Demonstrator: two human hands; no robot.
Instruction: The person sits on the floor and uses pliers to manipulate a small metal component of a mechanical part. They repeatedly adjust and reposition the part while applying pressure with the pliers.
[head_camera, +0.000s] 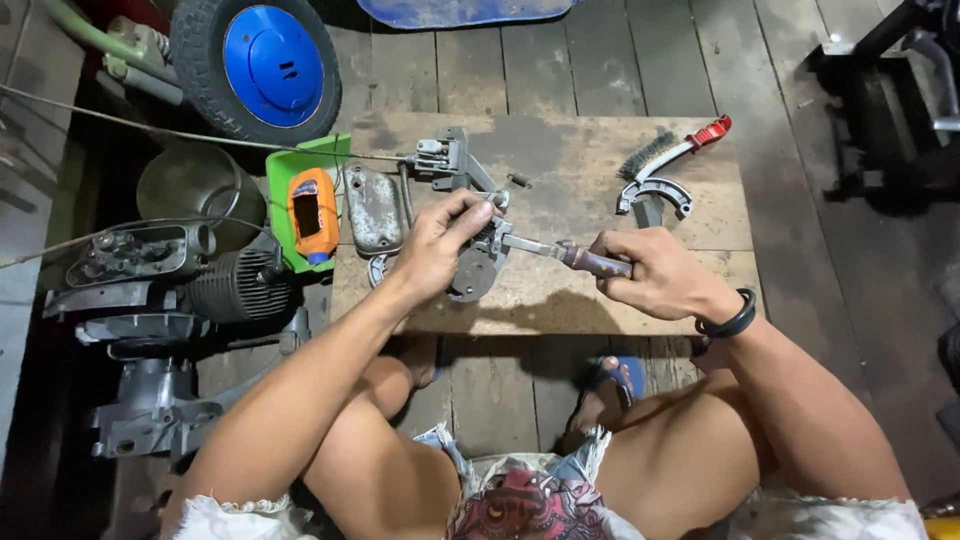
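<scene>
Left hand (435, 250): forearm comes up from the near-left, wrist slightly bent, fingers curled over the top of a grey metal part (478, 262), thumb side toward the worktop centre. It grips that part, pinning it against the worktop (560, 300).

Right hand (655, 272): forearm comes in from the near-right, black band (730, 320) on the wrist. Fist wrapped tight around the dark handle of a screwdriver (555, 252).

Screwdriver: long axis runs roughly parallel to the near edge of the worktop, slightly tilted, tip pointing left into the metal part just under the left fingers. Handle end sits in the right fist, shaft bare between the two hands.

Metal part: sits near the middle of the worktop, closer to the near edge, long axis running from far-left to near-right. Its far end reaches a small grey bracket (440, 157) near the far edge.

Other items: dull grey metal cover (373, 210) by the left edge. Off the left edge, an orange bottle (313, 215) with a dark label panel lies in a green tray (285, 170). Toward the far-right corner, a wire brush (665, 150) with a red handle, and a curved brake shoe (655, 192) just beside it.

Floor, left: engine block (190, 280), metal pot (195, 180), wheel with blue hub (262, 65).
</scene>
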